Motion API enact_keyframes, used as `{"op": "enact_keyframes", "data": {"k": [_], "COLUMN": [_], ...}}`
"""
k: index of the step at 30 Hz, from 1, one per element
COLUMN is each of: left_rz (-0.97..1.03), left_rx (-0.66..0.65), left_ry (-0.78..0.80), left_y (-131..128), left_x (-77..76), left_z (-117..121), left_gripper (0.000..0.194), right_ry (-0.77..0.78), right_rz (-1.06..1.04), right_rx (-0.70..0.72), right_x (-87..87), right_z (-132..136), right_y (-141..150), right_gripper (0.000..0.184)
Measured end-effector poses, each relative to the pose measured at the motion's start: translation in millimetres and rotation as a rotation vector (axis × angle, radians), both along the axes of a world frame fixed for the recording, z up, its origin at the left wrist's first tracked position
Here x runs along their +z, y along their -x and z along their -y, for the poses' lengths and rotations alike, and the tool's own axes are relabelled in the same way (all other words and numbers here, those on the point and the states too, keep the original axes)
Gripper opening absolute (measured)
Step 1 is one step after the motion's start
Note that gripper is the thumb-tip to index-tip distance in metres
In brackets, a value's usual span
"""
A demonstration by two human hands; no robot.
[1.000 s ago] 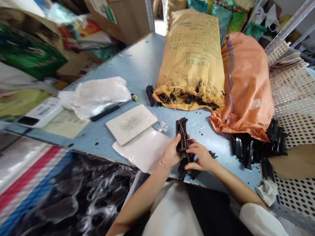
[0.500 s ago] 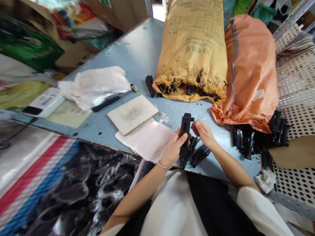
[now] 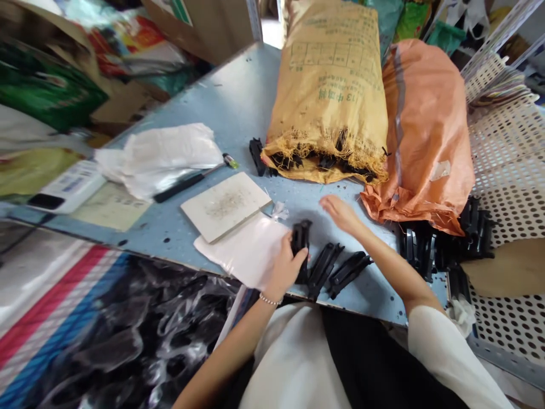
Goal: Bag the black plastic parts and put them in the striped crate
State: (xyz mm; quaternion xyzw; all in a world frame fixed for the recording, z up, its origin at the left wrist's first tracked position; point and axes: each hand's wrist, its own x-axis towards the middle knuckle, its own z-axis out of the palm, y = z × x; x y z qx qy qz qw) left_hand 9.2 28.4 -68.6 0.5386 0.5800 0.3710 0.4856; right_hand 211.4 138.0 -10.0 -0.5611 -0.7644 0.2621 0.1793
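Observation:
My left hand (image 3: pixel 283 268), with a beaded bracelet at the wrist, is closed round a long black plastic part (image 3: pixel 301 241) low over the table near its front edge. Beside that part lie two more black plastic parts, one slanted (image 3: pixel 324 268) and one further right (image 3: pixel 349 274). My right hand (image 3: pixel 341 216) is above the table, fingers stretched out and nothing in them, just short of the yellow woven sack (image 3: pixel 330 85). More black parts show in the sack's frayed mouth.
An orange sack (image 3: pixel 430 136) lies at the right, with several black parts (image 3: pixel 426 247) below its mouth. To the left are a whitish board (image 3: pixel 225 204), a white plastic bag (image 3: pixel 244 253), a black-handled tool (image 3: pixel 181 187) and a white device (image 3: pixel 68 187). A perforated rack (image 3: pixel 511 216) borders the right.
My left hand has brought the black part down and left, away from my right hand. My right hand has moved slightly up and its fingers have straightened. The view has shifted a little.

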Motion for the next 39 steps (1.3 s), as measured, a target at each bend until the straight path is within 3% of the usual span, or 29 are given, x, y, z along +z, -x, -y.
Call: {"op": "enact_keyframes", "data": {"k": [3, 5, 7, 10, 14, 16, 19, 21, 24, 26, 28, 32, 35, 37, 39], "left_rz": [-0.135, -0.256, -0.386, -0.528, -0.480, -0.445, -0.312, -0.083, 0.489, 0.850, 1.011, 0.862, 0.725, 0.683, 0.642], "left_rx": [-0.152, -0.198, -0.227, -0.258, -0.264, -0.259, -0.226, -0.193, -0.197, -0.225, -0.210, -0.121, -0.152, -0.151, -0.107], "left_ry": [-0.027, -0.114, -0.186, -0.234, -0.225, -0.243, -0.258, -0.192, 0.032, 0.185, 0.232, 0.150, 0.197, 0.226, 0.205], "left_y": [-10.8, -22.1, -30.0, -29.0, -13.5, -7.8, -8.8, -16.8, -34.7, -43.7, -45.8, -34.0, -25.9, -23.6, -21.8], "left_x": [-13.6, -15.8, -14.3, -11.5, -12.4, -10.4, 1.8, 16.0, 40.4, 54.1, 63.3, 70.5, 72.6, 72.9, 71.6], "left_z": [18.5, 26.6, 28.7, 24.0, 17.9, 16.2, 9.7, 1.7, -11.0, -16.1, -17.0, -7.6, 3.1, 8.7, 11.5], "left_gripper": [0.057, 0.059, 0.059, 0.055, 0.046, 0.042, 0.039, 0.042, 0.060, 0.072, 0.075, 0.063, 0.059, 0.056, 0.052], "right_ry": [-0.086, -0.054, -0.029, -0.042, -0.069, -0.024, 0.203, 0.341, 0.526, 0.632, 0.627, 0.157, -0.143, -0.191, -0.085], "right_rz": [0.201, 0.267, 0.286, 0.259, 0.027, -0.245, -0.769, -1.027, -1.192, -1.165, -1.031, -0.545, -0.261, -0.203, -0.299], "right_rx": [-0.305, -0.394, -0.390, -0.387, -0.459, -0.462, -0.352, -0.291, -0.249, -0.201, -0.169, -0.206, -0.070, 0.045, 0.086], "right_x": [-4.4, -6.4, -8.8, -13.6, -15.8, -11.5, 0.6, 7.1, 5.2, -1.7, -5.3, 17.1, 45.9, 56.3, 56.5], "right_z": [-84.4, -123.7, -145.4, -150.9, -121.3, -89.4, -20.8, 31.1, 97.8, 125.3, 137.1, 130.1, 117.9, 110.4, 104.0], "right_y": [-5.2, -2.8, 1.5, 2.3, -19.8, -36.6, -53.4, -52.1, -33.7, -20.4, -14.4, -22.4, -19.3, -6.0, 11.2], "right_gripper": [0.043, 0.046, 0.046, 0.041, 0.023, 0.021, 0.025, 0.027, 0.034, 0.039, 0.038, 0.035, 0.039, 0.044, 0.048]}}
